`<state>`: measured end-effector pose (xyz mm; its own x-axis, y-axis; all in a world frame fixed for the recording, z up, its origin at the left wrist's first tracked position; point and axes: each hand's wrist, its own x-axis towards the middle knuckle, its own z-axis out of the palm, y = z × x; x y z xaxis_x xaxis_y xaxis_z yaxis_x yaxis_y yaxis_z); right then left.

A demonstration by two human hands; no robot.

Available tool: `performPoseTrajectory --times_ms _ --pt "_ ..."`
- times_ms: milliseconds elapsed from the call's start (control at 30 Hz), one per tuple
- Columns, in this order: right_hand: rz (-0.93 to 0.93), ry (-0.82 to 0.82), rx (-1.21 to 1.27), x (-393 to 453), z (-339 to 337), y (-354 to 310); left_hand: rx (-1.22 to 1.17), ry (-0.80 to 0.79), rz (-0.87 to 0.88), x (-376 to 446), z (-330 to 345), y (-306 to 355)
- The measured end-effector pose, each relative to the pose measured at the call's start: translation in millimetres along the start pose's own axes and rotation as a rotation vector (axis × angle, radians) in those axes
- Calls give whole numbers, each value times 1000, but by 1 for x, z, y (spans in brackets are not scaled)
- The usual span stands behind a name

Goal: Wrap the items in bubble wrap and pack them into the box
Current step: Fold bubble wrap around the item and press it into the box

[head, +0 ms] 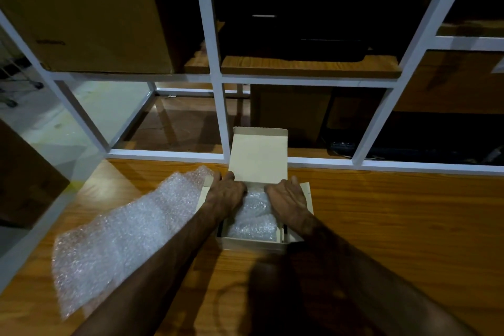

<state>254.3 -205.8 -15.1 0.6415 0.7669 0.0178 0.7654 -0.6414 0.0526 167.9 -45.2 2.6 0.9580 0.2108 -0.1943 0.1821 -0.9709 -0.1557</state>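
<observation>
Reaching into the small open box on the wooden table, both hands lie flat with straight fingers, gripping nothing: the left hand rests along the box's left edge and the right hand along its right, probably to steady the walls or start folding the side flaps. Between them the bubble-wrapped item already sits inside the box, and the lid stands upright behind, out of the way. A spare sheet of bubble wrap lies left of the box, under the left forearm, within reach.
</observation>
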Motion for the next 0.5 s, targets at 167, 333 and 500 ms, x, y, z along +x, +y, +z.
performPoseTrajectory --times_ms 167,333,500 --pt "96 43 32 -2 -1 -5 -222 243 -56 -7 12 -9" --pt "103 117 112 -11 -9 -5 -222 312 20 -24 7 -1" --pt "-96 -36 262 -37 6 -21 -237 254 219 -30 34 19"
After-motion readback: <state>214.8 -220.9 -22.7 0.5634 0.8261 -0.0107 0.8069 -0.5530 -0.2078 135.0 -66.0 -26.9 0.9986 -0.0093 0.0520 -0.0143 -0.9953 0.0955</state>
